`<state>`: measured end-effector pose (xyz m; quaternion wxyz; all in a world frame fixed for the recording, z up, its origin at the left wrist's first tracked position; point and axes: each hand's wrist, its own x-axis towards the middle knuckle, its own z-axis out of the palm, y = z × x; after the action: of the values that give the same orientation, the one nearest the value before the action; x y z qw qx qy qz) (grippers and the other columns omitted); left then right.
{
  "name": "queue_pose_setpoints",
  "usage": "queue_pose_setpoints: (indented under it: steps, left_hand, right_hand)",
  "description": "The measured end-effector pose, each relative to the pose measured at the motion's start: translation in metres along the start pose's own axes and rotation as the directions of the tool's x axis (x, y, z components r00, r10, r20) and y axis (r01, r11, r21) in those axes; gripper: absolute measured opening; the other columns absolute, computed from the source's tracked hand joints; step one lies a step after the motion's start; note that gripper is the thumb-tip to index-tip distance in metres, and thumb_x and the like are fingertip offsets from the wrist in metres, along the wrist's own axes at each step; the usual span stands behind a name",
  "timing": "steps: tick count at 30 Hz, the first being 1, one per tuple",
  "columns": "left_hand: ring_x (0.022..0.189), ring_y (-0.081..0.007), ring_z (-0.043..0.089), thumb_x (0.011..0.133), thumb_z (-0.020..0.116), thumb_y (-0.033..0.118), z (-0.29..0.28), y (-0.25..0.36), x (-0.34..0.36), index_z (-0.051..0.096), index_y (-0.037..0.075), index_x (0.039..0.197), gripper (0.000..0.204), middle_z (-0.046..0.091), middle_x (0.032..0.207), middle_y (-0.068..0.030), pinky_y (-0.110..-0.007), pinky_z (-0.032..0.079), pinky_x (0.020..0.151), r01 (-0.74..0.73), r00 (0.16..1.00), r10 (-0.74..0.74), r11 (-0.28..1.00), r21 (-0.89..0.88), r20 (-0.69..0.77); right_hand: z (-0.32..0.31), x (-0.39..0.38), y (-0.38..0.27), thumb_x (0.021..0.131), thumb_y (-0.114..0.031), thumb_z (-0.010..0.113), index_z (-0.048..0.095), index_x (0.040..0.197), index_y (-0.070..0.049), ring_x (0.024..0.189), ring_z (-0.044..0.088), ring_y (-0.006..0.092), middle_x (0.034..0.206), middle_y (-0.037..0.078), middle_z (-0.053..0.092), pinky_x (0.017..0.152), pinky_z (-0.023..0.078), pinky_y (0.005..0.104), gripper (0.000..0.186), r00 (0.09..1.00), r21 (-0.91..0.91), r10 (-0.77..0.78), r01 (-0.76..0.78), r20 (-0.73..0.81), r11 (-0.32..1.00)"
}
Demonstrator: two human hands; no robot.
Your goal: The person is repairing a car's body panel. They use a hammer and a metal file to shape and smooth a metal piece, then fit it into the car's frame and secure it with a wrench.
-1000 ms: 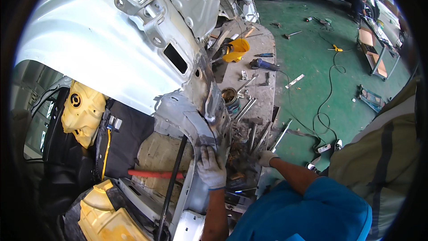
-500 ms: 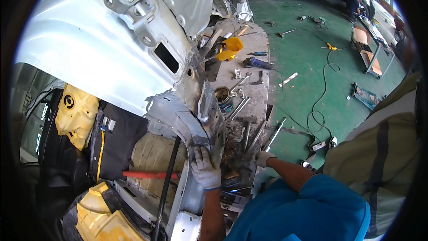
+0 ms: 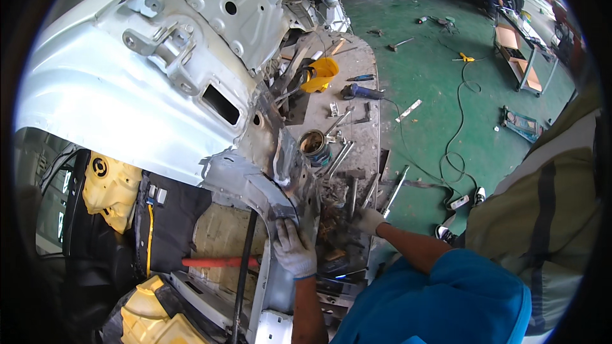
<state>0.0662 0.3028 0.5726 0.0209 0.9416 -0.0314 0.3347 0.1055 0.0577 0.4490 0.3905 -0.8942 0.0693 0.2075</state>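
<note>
My left hand (image 3: 295,250), in a white knit glove, lies on the bent grey edge of a silvery car body panel (image 3: 271,190). Its fingers are stretched out flat against the metal, so it is open. My right hand (image 3: 369,222), gloved too, reaches over the cluttered side of the worktop, beside long metal bars (image 3: 373,190) and dark scraps. Its fingers are blurred and partly hidden; whether they hold anything cannot be told. An open tin (image 3: 313,145) stands farther up the worktop, with thin metal rods (image 3: 340,160) next to it.
A yellow container (image 3: 322,74) and blue angle grinder (image 3: 362,92) rest on the worktop (image 3: 364,124). Cables (image 3: 460,127) wind over the green floor at right, near a cart (image 3: 517,57). A black bar (image 3: 244,274) and red bar (image 3: 217,262) cross the car opening. Someone's khaki clothing (image 3: 510,236) is close at right.
My right hand has shifted left, farther in over the scraps and bars. My left hand keeps its place on the panel edge. The view has tilted slightly.
</note>
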Motion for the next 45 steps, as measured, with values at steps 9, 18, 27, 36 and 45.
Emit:
queue_pose_setpoints:
  steps: [9, 18, 27, 36, 45]
  left_hand:
    - [0.108, -0.0451, 0.067, 0.103, 0.061, 0.032, 0.001, -0.002, 0.0, 0.065, 0.006, 0.149, 0.054, 0.06, 0.158, -0.0195, -0.054, 0.056, 0.095, 0.037, 0.997, -0.031, 0.995, -0.095, 0.069]
    - [0.109, -0.0439, 0.067, 0.104, 0.059, 0.032, 0.003, -0.003, -0.003, 0.065, 0.007, 0.151, 0.053, 0.057, 0.161, -0.0197, -0.054, 0.056, 0.097, 0.026, 0.997, -0.022, 0.998, -0.057, 0.076]
    - [0.126, -0.0506, 0.064, 0.105, 0.058, 0.033, 0.001, -0.001, -0.001, 0.062, 0.004, 0.152, 0.056, 0.057, 0.16, -0.0212, -0.056, 0.054, 0.103, 0.023, 0.994, -0.019, 0.999, -0.033, 0.106]
    - [0.126, -0.0513, 0.064, 0.105, 0.059, 0.032, 0.003, -0.002, -0.001, 0.062, 0.004, 0.151, 0.054, 0.058, 0.159, -0.0228, -0.059, 0.052, 0.107, 0.032, 0.995, -0.027, 0.998, -0.058, 0.099]
    - [0.131, -0.0499, 0.062, 0.106, 0.06, 0.03, 0.002, 0.0, -0.001, 0.062, 0.005, 0.152, 0.052, 0.057, 0.16, -0.0218, -0.058, 0.051, 0.11, 0.019, 0.997, -0.016, 0.999, -0.034, 0.076]
  right_hand:
    - [-0.139, -0.005, -0.186, 0.093, -0.036, 0.077, 0.067, 0.141, -0.004, 0.118, 0.074, 0.0339, 0.126, 0.02, 0.077, 0.106, 0.054, 0.0405, 0.059, 0.739, 0.509, -0.236, 0.624, -0.631, 0.593]
    - [-0.147, 0.009, -0.187, 0.084, -0.026, 0.08, 0.067, 0.142, -0.005, 0.111, 0.074, 0.0353, 0.12, 0.021, 0.076, 0.1, 0.057, 0.041, 0.063, 0.737, 0.542, -0.282, 0.654, -0.614, 0.528]
    - [-0.124, 0.009, -0.177, 0.082, -0.026, 0.083, 0.068, 0.132, -0.003, 0.115, 0.073, 0.0365, 0.124, 0.02, 0.075, 0.102, 0.056, 0.0409, 0.057, 0.761, 0.498, -0.321, 0.623, -0.564, 0.603]
    - [-0.12, 0.005, -0.173, 0.084, -0.029, 0.084, 0.067, 0.132, -0.002, 0.108, 0.074, 0.0369, 0.115, 0.021, 0.077, 0.099, 0.057, 0.0428, 0.058, 0.802, 0.522, -0.316, 0.578, -0.507, 0.627]
    - [-0.1, -0.006, -0.169, 0.085, -0.038, 0.081, 0.057, 0.146, -0.002, 0.112, 0.074, 0.0432, 0.121, 0.027, 0.075, 0.099, 0.058, 0.0478, 0.075, 0.845, 0.561, -0.16, 0.469, -0.511, 0.682]
